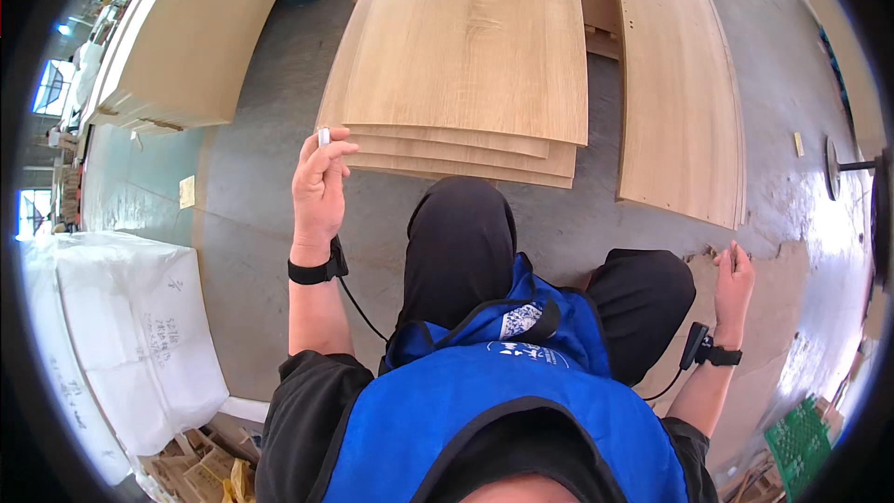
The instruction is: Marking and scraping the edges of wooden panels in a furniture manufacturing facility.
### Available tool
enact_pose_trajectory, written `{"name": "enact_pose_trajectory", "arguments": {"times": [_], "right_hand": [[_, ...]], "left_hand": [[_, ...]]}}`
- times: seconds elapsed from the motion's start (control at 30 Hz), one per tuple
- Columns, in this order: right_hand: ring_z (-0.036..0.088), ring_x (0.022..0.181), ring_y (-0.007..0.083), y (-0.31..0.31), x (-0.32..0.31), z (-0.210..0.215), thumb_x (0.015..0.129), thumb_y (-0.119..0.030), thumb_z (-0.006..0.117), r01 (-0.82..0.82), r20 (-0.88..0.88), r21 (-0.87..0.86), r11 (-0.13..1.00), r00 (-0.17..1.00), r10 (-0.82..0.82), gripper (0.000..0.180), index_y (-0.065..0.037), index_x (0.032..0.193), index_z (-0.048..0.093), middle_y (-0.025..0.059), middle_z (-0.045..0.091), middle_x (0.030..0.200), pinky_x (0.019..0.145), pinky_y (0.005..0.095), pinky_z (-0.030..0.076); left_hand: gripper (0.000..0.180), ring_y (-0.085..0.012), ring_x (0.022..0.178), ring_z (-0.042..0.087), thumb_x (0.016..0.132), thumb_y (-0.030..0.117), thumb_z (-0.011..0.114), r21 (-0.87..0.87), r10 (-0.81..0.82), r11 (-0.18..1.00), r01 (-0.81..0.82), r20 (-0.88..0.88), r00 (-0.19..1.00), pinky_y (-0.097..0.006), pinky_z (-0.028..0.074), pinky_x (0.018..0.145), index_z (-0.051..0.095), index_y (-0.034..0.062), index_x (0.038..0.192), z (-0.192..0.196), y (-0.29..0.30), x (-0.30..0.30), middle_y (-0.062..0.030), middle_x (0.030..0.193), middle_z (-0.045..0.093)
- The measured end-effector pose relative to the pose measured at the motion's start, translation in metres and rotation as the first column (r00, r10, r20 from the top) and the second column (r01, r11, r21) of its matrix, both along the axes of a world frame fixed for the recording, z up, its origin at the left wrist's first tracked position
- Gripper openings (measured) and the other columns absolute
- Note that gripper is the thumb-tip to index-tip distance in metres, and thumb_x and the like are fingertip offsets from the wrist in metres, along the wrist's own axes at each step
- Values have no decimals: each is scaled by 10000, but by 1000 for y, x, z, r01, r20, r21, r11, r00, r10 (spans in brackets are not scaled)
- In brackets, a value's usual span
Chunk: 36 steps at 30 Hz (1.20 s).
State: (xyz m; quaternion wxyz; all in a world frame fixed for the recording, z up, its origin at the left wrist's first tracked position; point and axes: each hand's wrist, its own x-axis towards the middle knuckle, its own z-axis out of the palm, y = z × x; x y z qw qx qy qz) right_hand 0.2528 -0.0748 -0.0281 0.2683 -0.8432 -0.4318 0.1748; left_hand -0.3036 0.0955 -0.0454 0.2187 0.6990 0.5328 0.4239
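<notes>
My left hand (319,194) is raised at the near left corner of a stack of light wood-grain panels (466,47). Its fingers pinch a small silvery-white cylindrical piece (324,136). Several panels lie in that stack, their near edges slightly offset from one another. My right hand (735,293) is out to the right, beyond my knee, with the fingers curled together. Whatever it may hold is too small to make out. Just ahead of it ends another stack of wood-grain panels (678,84), with small holes near its top panel's left edge.
At the far left stands a tall stack of boards (191,37). Below it is a white plastic-wrapped block (140,326). A cardboard sheet (768,317) lies on the floor under my right arm. A green mesh piece (799,447) lies lower right, and a dark round base (833,168) stands far right.
</notes>
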Motion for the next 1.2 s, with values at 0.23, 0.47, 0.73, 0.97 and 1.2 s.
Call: {"name": "enact_pose_trajectory", "arguments": {"times": [0.23,0.47,0.73,0.97,1.2], "right_hand": [[534,786,98,4,-21,4,939,-116,549,-6,-108,84,996,994,15,321,93,1183,549,48,599,852,735,260,452],[567,794,168,57,-140,85,887,2,575,-597,294,466,653,800,522,142,33,1025,570,96,599,902,723,273,463],[520,680,76,48,-189,91,966,-81,497,-403,-365,622,671,610,704,212,2,1143,580,50,617,916,604,207,435],[464,579,41,62,-230,57,983,-145,504,-313,-629,573,757,424,651,291,11,1226,541,38,620,802,517,185,389],[464,574,37,74,-261,51,975,-134,516,-266,-631,619,739,392,669,273,2,1208,559,35,623,789,518,183,390]], "left_hand": [[128,-39,629,464,999,74,424,-198,-109,957,214,437,893,-183,403,570,519,90,1084,15,-20,44,-84,1026,636],[247,-86,744,585,986,103,471,-282,-123,824,491,757,642,-200,451,598,459,111,1233,90,-41,147,-104,989,664],[212,-91,718,605,990,223,513,-116,-107,961,249,678,728,-206,439,573,546,59,1120,143,-64,94,-35,830,650],[192,-60,545,457,989,256,523,-144,129,988,-51,608,784,-213,360,487,552,67,980,115,-98,52,11,678,532],[136,-89,663,582,945,136,589,-303,230,951,-63,555,800,-216,453,565,553,54,1047,56,-84,61,-32,823,631]]}}
